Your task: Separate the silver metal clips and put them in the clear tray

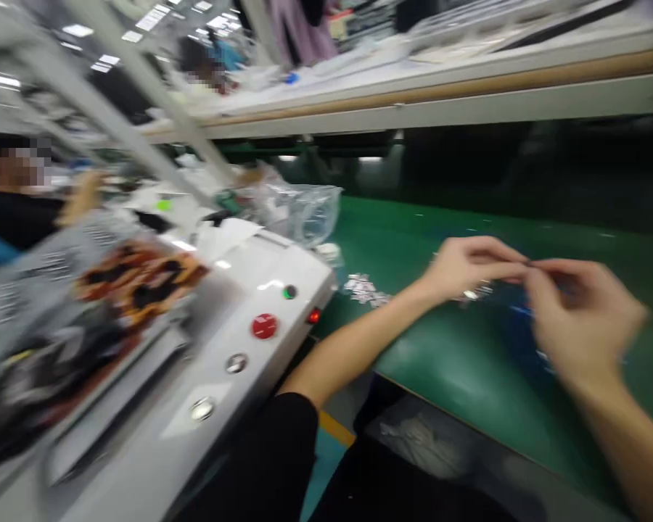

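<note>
Above the green tabletop (451,362), my left hand (460,267) and my right hand (580,315) meet fingertip to fingertip. Both are closed in a pinch around something tiny and dark, too small and blurred to name. Several small shiny metal parts (476,293) lie below my left hand. Partly hidden behind my right hand is a blue container or tray (522,333), with glints on it. A cluster of small pale pieces (363,288) rests on the tabletop, to the left of my left forearm.
To the left stands a white machine (239,290) with a red button (264,326) and silver buttons. Clear plastic bags (315,210) lie behind it. A shelf edge (440,101) crosses above the table. Another person (16,210) sits at far left. Below the table is a translucent bag (424,442).
</note>
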A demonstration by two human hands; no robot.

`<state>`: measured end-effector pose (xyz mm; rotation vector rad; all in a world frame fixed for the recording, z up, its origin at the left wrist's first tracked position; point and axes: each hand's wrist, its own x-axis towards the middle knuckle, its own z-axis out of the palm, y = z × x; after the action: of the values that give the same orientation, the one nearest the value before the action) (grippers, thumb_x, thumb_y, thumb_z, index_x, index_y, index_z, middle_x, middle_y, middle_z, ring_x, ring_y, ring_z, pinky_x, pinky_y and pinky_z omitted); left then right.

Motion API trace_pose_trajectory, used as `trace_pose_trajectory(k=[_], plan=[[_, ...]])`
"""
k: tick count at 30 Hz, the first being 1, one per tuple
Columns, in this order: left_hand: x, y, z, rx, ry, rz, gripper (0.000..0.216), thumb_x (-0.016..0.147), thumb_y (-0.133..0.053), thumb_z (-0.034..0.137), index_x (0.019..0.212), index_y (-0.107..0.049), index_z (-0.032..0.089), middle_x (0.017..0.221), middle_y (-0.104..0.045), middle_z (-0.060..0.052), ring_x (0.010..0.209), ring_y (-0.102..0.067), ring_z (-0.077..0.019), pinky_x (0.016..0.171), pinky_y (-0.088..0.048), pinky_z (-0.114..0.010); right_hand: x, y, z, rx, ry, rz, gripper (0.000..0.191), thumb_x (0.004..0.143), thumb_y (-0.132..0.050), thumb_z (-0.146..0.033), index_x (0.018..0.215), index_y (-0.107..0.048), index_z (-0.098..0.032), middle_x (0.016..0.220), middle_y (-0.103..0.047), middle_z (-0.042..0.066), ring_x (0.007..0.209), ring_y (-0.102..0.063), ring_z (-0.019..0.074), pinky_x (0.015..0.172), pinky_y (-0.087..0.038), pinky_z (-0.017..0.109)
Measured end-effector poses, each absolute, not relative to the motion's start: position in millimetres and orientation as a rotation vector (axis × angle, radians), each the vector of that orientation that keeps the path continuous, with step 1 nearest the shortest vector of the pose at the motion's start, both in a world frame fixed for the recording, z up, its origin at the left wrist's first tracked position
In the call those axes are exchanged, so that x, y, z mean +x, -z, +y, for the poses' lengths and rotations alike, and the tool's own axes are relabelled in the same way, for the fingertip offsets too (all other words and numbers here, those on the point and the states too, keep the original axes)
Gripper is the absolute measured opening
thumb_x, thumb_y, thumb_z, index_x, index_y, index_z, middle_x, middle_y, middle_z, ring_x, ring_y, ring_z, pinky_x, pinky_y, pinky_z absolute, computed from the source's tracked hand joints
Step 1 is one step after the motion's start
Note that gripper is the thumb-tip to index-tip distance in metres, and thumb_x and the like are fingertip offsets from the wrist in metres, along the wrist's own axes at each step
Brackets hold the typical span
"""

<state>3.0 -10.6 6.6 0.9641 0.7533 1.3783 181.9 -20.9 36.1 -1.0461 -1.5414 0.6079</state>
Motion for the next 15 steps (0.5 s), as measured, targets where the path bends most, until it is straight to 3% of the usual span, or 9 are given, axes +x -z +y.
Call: trace_pose_trajectory(k=[2,5,10,15], plan=[[1.5,-11.8,-21.2,0.946,-1.478,0.784,0.054,0.054,-0.122,0.037,0.090,-0.089,0.016,0.091,-0.087,-0.006,0.088,-0.084,-0.0209,0.096,-0.071,-0.039,177.7,-29.9,-19.1,-0.933,-0.626,-1.621,0.023,0.094,-0.085,-0.052,0.094,-0.085,-0.028,0.096,-0.085,0.010,0.085,-0.082,0.0248,0.064,-0.061,0.039],[-2.5,-13.2,-28.3,0.973,-1.524,0.837,0.053,0.058,-0.122,0.043,0.089,-0.087,0.016,0.093,-0.088,-0.006,0.087,-0.085,-0.0209,0.093,-0.072,-0.037,174.7,-20.6,-15.7,-0.879,-0.677,-1.630,0.014,0.098,-0.076,-0.037,0.094,-0.080,-0.024,0.098,-0.080,0.006,0.087,-0.080,0.0205,0.063,-0.061,0.030],[1.0,-16.6,-33.4,1.031,-1.532,0.906,0.057,0.057,-0.121,0.051,0.088,-0.087,0.018,0.098,-0.089,-0.008,0.090,-0.087,-0.0241,0.094,-0.075,-0.041,173.6,-17.6,-21.4,-0.829,-0.706,-1.619,0.010,0.100,-0.075,-0.033,0.097,-0.078,-0.024,0.101,-0.079,0.003,0.089,-0.077,0.0175,0.063,-0.058,0.026],[-0.2,-18.6,-33.1,1.002,-1.563,0.926,0.053,0.058,-0.121,0.047,0.088,-0.088,0.018,0.097,-0.089,-0.008,0.088,-0.087,-0.0220,0.089,-0.075,-0.035,173.9,-17.4,-21.3,-0.742,-0.747,-1.621,0.007,0.103,-0.076,-0.029,0.098,-0.079,-0.024,0.101,-0.079,0.002,0.088,-0.076,0.0152,0.064,-0.056,0.023]])
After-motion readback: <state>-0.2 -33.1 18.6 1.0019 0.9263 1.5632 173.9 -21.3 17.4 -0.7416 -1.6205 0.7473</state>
